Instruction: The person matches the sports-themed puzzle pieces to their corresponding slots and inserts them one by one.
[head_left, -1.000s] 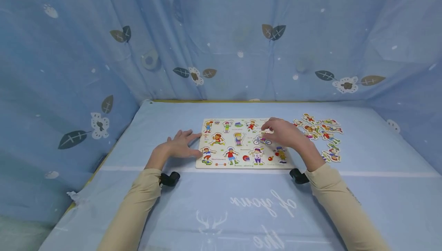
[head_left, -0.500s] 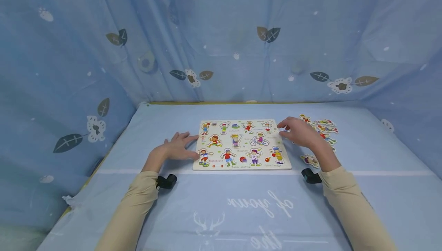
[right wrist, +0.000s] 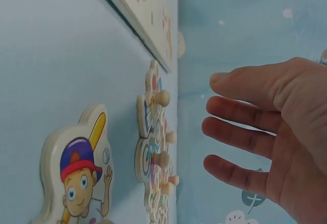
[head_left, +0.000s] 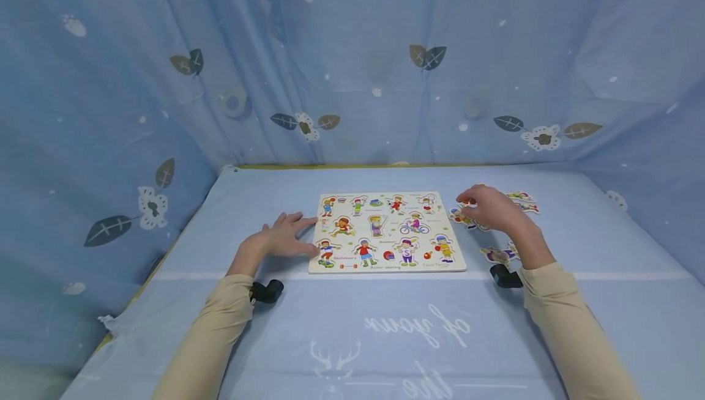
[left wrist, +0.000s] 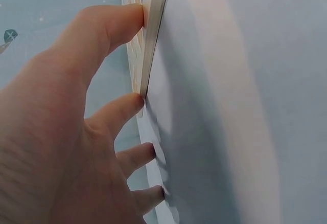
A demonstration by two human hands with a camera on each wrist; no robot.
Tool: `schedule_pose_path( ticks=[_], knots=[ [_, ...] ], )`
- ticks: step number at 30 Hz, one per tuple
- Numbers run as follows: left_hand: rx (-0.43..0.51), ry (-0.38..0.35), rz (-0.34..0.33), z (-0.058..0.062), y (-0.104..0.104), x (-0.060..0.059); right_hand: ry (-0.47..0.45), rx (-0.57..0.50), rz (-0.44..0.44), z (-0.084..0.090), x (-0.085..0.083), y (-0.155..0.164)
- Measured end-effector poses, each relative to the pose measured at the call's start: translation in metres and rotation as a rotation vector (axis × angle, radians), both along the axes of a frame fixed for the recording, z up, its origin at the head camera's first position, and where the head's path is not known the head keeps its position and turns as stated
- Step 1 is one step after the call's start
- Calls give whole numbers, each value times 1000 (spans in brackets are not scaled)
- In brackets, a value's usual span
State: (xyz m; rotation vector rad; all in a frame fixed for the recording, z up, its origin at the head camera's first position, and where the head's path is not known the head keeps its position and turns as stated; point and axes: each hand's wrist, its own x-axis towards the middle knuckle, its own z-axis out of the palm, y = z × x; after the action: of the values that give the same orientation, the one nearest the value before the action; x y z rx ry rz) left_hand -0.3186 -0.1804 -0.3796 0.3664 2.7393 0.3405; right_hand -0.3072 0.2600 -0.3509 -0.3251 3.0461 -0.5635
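Note:
A wooden puzzle board (head_left: 385, 233) printed with sport figures lies flat on the blue cloth. My left hand (head_left: 286, 233) rests flat beside its left edge. In the left wrist view the thumb (left wrist: 115, 22) and the forefinger (left wrist: 125, 106) touch the board's edge (left wrist: 153, 40). My right hand (head_left: 484, 205) hovers to the right of the board over loose figure pieces (head_left: 462, 218). In the right wrist view its fingers (right wrist: 240, 109) are spread and hold nothing, a little above pegged pieces (right wrist: 153, 137) and a baseball-boy piece (right wrist: 76, 175).
More loose pieces (head_left: 522, 199) lie further right, and others (head_left: 498, 256) near my right wrist. Blue leaf-print curtains (head_left: 352, 70) close in the table at the back and both sides. The cloth in front of the board has white lettering (head_left: 418, 326).
My right hand has moved right, off the board's top right corner and over the loose pieces. My left hand has stayed at the board's left edge.

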Motion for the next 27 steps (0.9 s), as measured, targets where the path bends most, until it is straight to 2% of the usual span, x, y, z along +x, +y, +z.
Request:
schedule_pose_path(
  ticks=[8,27],
  knots=[
    [-12,2,7,-4,-1,0,-13,9,4,-7,-3,5],
    [-10,3,9,-1,0,0,-15,93,5,-9,-10,2]
  ],
)
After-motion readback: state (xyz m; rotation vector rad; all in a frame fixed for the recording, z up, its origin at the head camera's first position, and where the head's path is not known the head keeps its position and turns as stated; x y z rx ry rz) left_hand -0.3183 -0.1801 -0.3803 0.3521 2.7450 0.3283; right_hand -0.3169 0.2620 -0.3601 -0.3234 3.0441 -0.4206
